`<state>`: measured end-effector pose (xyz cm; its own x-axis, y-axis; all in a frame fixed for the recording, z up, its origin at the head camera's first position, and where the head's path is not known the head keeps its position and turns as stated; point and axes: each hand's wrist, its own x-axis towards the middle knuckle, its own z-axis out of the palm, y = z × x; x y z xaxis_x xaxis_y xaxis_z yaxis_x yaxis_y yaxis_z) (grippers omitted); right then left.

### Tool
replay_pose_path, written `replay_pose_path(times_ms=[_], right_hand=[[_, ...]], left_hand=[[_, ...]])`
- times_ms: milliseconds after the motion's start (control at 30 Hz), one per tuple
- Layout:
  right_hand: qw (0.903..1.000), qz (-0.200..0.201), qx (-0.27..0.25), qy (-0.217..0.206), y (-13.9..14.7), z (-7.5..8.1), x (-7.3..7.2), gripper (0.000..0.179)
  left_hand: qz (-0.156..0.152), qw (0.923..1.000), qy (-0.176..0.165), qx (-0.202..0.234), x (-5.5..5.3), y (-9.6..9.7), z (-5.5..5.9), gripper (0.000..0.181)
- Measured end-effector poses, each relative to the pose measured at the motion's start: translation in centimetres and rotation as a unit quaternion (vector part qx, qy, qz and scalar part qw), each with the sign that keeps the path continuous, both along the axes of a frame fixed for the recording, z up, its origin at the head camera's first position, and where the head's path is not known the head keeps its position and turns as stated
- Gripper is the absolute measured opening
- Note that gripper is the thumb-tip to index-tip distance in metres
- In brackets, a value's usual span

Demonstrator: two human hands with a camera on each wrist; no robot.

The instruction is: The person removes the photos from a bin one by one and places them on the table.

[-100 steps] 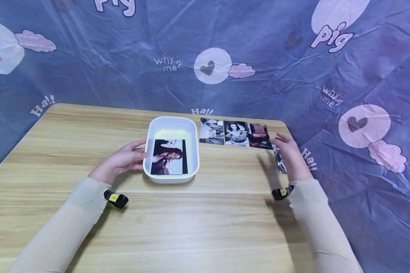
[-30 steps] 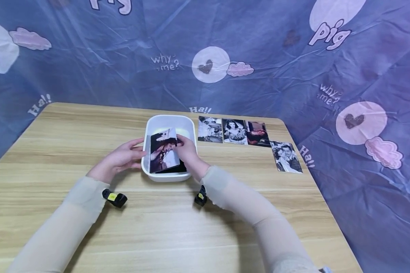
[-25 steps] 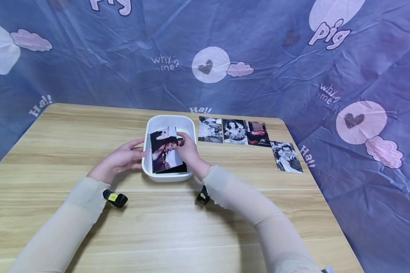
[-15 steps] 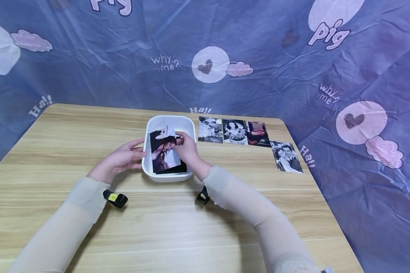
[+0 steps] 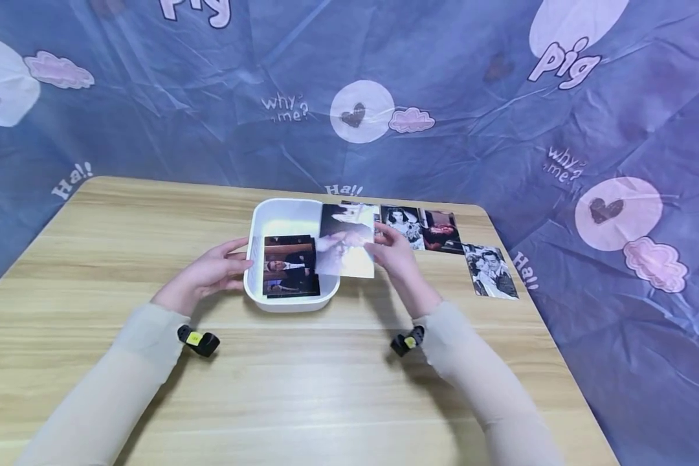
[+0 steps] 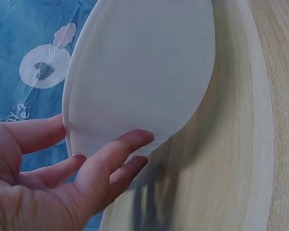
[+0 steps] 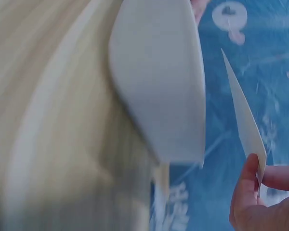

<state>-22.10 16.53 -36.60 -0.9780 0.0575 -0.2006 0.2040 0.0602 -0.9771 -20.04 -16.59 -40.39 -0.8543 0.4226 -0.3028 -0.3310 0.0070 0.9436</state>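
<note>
White box (image 5: 291,307) on the bench (image 5: 303,388): from afar I rest my left grip (image 5: 212,268), fingers relaxed, against its outer wall. My right grip (image 5: 397,254) pinches a photo (image 5: 345,243) by its edge, over the box's right rim. A photo stack (image 5: 291,266) lies inside; four loose prints (image 5: 404,226) lie to the right.

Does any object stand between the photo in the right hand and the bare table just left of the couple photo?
Nothing visible does: the right hand holds the photo above the rim of the white box, and that stretch of table looks free.
</note>
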Motion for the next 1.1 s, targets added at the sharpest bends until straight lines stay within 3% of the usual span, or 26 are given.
replay_pose_path(times_ms=[200, 367, 633, 867, 967, 1100], right_hand=[[0.9992, 0.007, -0.035, -0.018, 4.7, -1.4, 1.3, 0.062], [0.9987, 0.032, -0.009, -0.038, 6.8, -2.6, 1.8, 0.062], [0.993, 0.066, 0.07, -0.069, 7.0, -4.8, 1.5, 0.063], [0.9906, 0.055, 0.099, -0.076, 6.7, -5.8, 0.7, 0.059], [0.9846, 0.058, 0.149, -0.071, 6.7, -5.9, 0.6, 0.055], [0.9609, 0.084, 0.26, -0.046, 6.5, -5.4, 1.0, 0.05]], left_hand=[[0.003, 1.0, -0.002, 0.0, 0.0, 0.1, -0.1, 0.075], [-0.001, 1.0, 0.002, 0.003, 0.0, 0.1, -0.3, 0.074], [0.001, 1.0, -0.002, 0.001, 0.3, 0.1, -0.5, 0.075], [0.005, 1.0, -0.005, 0.005, 0.2, 0.1, -0.4, 0.075], [0.007, 0.9999, -0.006, 0.007, 0.2, 0.2, -0.3, 0.075], [0.006, 1.0, -0.005, 0.005, 0.3, 0.2, -0.2, 0.075]])
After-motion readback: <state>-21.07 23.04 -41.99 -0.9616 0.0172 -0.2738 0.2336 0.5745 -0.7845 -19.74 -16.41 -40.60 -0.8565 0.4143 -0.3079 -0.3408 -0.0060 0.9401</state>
